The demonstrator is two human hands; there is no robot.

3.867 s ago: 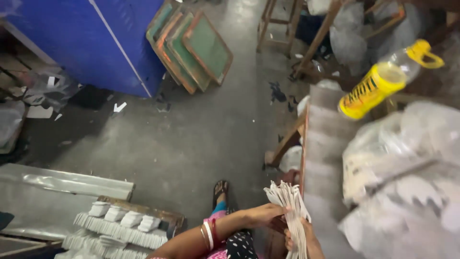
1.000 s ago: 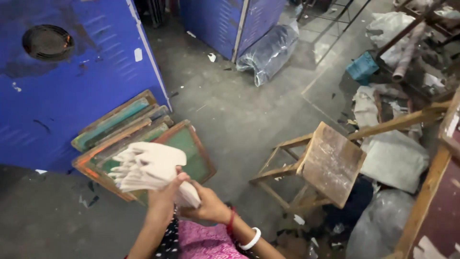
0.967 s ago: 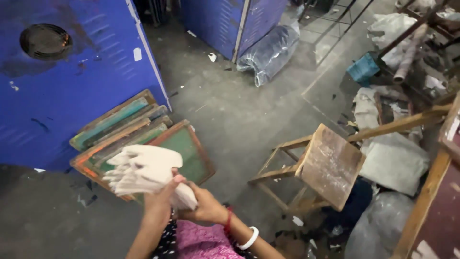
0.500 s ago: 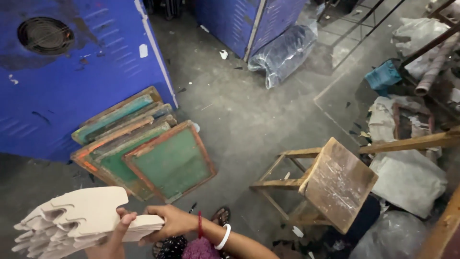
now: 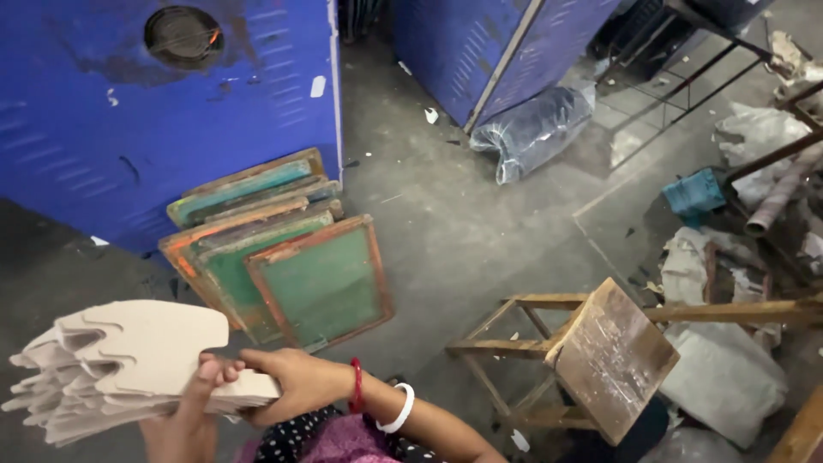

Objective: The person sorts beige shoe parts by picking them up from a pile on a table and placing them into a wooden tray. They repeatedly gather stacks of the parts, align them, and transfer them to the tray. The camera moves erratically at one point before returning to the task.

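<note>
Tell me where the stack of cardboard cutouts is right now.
In the head view, the stack of cardboard cutouts sits lower left, held by both hands, just below the green framed screens.

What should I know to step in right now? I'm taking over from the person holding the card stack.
Left hand: under the stack of cut card pieces, thumb on top.
Right hand: grips the stack's near end.
Stack is fanned, held in the air, left of the tipped wooden stool and below the green framed screens leaning on the blue cabinet.
Done: stack gathered in hand. Left: not yet set down.
</note>
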